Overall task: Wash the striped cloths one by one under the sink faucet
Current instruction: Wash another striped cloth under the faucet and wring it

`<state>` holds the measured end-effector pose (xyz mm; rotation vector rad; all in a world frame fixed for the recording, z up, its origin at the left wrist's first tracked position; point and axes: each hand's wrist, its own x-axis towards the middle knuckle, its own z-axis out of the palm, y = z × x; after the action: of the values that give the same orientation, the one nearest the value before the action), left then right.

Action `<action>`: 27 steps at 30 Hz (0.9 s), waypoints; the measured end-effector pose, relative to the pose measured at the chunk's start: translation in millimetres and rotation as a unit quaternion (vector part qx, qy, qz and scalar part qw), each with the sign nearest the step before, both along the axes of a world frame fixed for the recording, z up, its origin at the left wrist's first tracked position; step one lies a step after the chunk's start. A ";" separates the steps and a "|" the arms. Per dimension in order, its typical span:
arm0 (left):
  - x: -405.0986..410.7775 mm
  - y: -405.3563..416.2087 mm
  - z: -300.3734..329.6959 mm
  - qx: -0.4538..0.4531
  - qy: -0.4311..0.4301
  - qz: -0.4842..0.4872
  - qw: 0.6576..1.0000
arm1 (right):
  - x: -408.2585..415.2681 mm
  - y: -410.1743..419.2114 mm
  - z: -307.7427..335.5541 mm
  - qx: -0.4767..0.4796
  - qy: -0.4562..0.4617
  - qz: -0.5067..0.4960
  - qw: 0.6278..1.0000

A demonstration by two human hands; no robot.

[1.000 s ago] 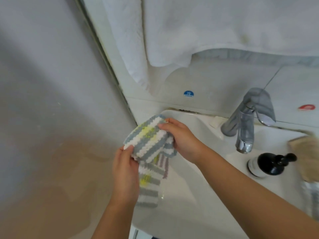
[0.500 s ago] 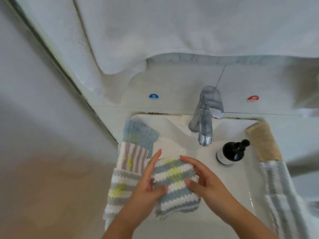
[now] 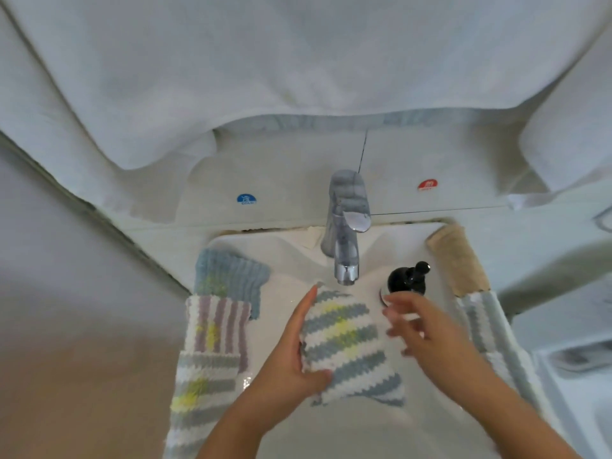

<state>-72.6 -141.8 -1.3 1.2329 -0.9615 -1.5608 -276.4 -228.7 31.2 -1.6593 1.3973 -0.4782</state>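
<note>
Now blue-white-yellow striped cloth (image 3: 344, 346) folded, left hand (image 3: 291, 356) gripping.

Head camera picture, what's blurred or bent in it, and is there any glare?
Head view: the right hand is smeared by motion blur, its fingers ghosted; the left hand holding the grey, white and yellow striped cloth is sharper. Wide-angle distortion curves the white hanging towel and the wall edges. Small bright highlights sit on the chrome faucet; lighting is soft and dim.
</note>
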 end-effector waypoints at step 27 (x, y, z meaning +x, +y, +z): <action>-11.4 -24.1 2.3 0.032 0.009 -0.033 0.999 | 39.3 -48.2 80.7 0.158 -0.220 -0.023 0.962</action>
<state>-84.0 -165.9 0.9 1.2401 -0.9542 -1.6629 -237.1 -276.9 111.9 -1.1778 1.1126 -0.5768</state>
